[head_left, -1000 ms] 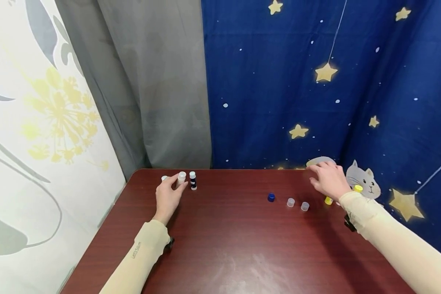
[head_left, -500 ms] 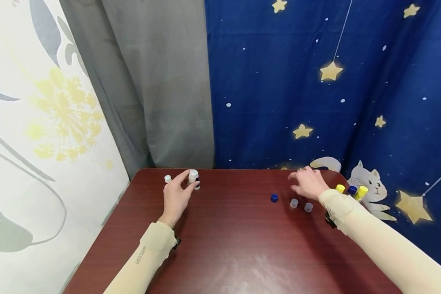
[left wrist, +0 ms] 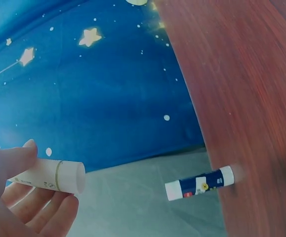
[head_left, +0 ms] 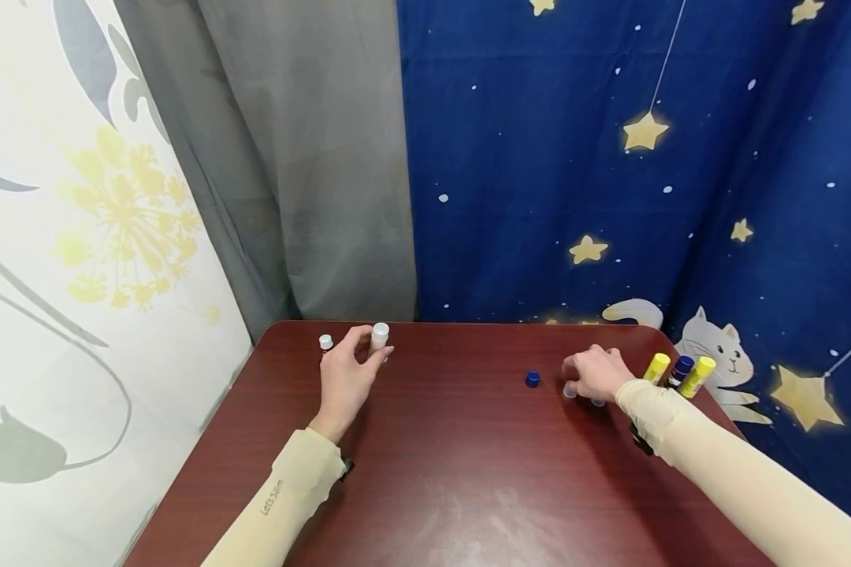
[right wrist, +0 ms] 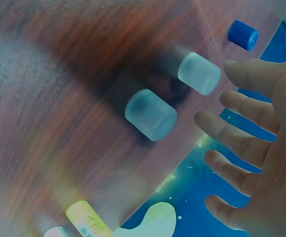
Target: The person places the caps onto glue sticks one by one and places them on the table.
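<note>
Red-brown table (head_left: 432, 465), starry curtain (head_left: 510, 165) behind: near the far edge, the left hand (head_left: 346, 379) pinches a white tube (head_left: 379, 339) by its sides, seemingly leaving its top uncovered. The right hand (head_left: 597, 373) hovers close to two clear caps (right wrist: 150, 115) (both loose), fingers apart, probably to avoid knocking them.

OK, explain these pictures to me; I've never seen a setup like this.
There is no machine here, just a person's bare left hand and right hand. The wide picture looks forward and down from the head; the other two come from the left and right wrists. The left hand holds a white tube in its fingers. The right hand, holding nothing, is beside two cloudy caps. Also on the reddish-brown table are a blue cap, a dark blue tube with white ends and, on the right, yellow tubes.
</note>
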`<state>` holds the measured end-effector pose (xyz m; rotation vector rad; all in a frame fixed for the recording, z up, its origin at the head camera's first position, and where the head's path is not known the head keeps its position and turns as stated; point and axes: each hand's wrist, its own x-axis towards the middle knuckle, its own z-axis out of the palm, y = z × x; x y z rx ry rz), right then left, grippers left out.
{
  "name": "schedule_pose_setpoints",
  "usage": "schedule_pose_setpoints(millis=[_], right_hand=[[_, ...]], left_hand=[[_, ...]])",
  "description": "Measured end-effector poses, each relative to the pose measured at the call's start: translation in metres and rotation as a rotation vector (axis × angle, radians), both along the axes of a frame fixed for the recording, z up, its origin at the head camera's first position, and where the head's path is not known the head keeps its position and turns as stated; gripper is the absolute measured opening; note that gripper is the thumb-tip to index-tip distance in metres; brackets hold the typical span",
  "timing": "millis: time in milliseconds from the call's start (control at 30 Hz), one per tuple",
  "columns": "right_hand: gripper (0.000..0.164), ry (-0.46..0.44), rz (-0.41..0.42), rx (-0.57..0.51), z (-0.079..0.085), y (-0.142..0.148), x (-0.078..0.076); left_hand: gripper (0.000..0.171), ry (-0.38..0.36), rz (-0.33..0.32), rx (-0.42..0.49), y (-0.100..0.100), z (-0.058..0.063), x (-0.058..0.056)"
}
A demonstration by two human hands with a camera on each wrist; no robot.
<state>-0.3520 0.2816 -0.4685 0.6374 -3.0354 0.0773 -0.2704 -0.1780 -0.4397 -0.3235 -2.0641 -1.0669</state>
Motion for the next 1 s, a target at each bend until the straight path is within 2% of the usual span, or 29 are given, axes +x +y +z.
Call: schedule_pose_setpoints(millis=[167, 467, 800, 1000], right_hand=[[0.010, 0.017, 0.026, -0.013, -0.008, -0.002, 0.005], [0.005, 0.055, 0.028, -0.062, -0.013, 0.000, 0.006], [0.015, 0.098, -0.031, -0.129, 0.011, 0.009, 0.003], [0.015, 0.137, -0.056, -0.165, 0.023, 0.011, 0.003]], left_hand=[[0.036, 0.027, -0.014, -0.009, 0.004, 0.003, 0.002], [0.035, 0.044, -0.019, -0.051, 0.008, 0.002, 0.001], [0.033, 0.044, -0.012, -0.077, 0.011, 0.002, 0.001], [0.032, 0.042, -0.011, -0.091, 0.013, 0.002, 0.001]])
